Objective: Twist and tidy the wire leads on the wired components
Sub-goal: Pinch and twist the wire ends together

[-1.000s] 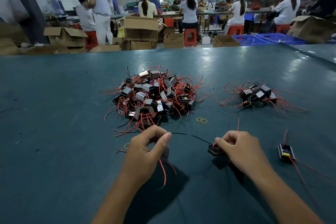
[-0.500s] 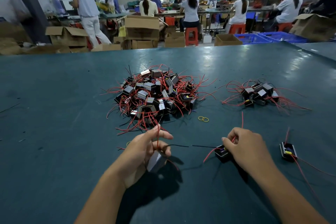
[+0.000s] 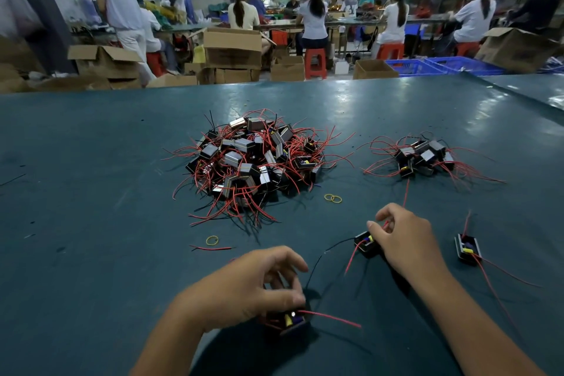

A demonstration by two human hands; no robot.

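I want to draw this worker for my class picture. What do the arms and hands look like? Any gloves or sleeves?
No gloves and no sleeves show. Both forearms are bare from the bottom of the picture up to the wrists. The left hand and the right hand are bare too. I see no watch, ring, bracelet or markings on them. The fingernails look short and plain. Whatever is worn higher up is out of the picture.

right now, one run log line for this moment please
left hand: grips black wired component | right hand: pinches second black component's red lead | big tangled pile: untouched
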